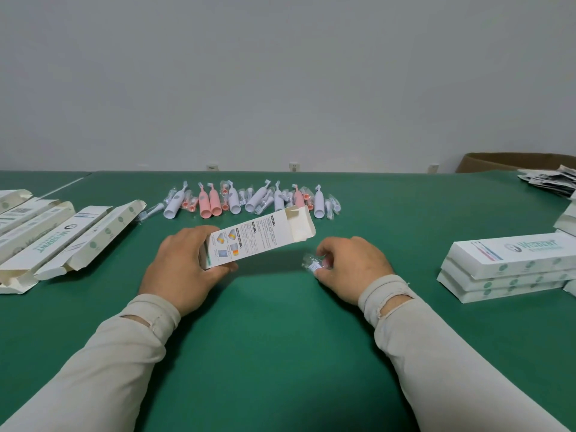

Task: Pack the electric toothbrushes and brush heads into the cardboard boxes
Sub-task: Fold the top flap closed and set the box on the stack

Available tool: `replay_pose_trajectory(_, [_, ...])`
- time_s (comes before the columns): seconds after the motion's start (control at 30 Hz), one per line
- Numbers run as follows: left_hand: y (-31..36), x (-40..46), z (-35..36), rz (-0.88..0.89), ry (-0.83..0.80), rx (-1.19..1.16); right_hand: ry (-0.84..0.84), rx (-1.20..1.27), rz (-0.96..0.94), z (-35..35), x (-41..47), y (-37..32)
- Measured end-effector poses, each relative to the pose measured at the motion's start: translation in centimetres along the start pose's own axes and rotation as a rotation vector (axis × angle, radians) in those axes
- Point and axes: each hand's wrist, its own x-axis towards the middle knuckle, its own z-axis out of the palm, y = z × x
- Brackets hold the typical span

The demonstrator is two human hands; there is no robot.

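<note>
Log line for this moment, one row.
left hand: holds open box | right hand: pinches wrapped brush head | insertion: not yet done

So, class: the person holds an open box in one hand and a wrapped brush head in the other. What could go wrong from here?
1. The left hand grips the box only at its near end, so the open far end may wobble during loading.
2. The wrapped brush head pinched by the right hand is small and in slick film; it could slip.
3. The open flap might snag it.
</note>
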Motion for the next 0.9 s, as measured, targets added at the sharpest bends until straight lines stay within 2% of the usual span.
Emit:
replay_pose_trajectory(0.1, [-0.1,0.0,0.0,0.000,0.000,-0.004,-0.005,0.000,-0.082,0.3,0.0,-0.6])
replay_pose_trajectory(0.17, [-0.1,0.1,-0.1,-0.003,0.004,0.002,0.051,0.087,-0.103,0.1,-0.1,-0.4])
replay_pose_trajectory(0.23, [-0.2,0.1,-0.1,-0.004,0.008,0.010,0.235,0.382,-0.086,-0.7,-0.1,0.2])
replay_pose_trajectory(0.3, [-0.1,0.1,-0.1,-0.008,0.007,0.008,0.452,0.781,-0.076,-1.7,-0.2,0.4])
replay_pose_trajectory(0.37, [0.1,0.0,0.0,0.001,0.003,0.007,0.546,1.129,-0.111,-2.2,-0.6,-0.1])
replay_pose_trajectory(0.43, [0.2,0.0,0.1,0.015,-0.002,0.016,0.586,1.260,-0.153,-2.2,-0.9,-1.0])
replay_pose_trajectory(0.53, [0.2,-0.1,0.0,0.020,-0.012,0.016,0.649,1.183,-0.178,-1.3,-0.9,-1.6])
replay_pose_trajectory(0.7, [0.5,-0.3,0.1,0.052,-0.030,0.000,0.583,1.133,-0.132,-0.2,-0.9,-2.0])
replay_pose_trajectory(0.8, [0.8,-0.4,0.1,0.070,-0.031,-0.006,0.602,0.948,-0.078,0.3,-0.9,-2.0])
replay_pose_trajectory(0.87, [1.0,-0.5,0.1,0.086,-0.022,-0.020,0.547,0.853,-0.089,0.6,-0.9,-2.3])
replay_pose_trajectory(0.9, [1.2,-0.5,0.2,0.096,-0.019,-0.033,0.466,0.865,-0.115,0.7,-0.9,-2.6])
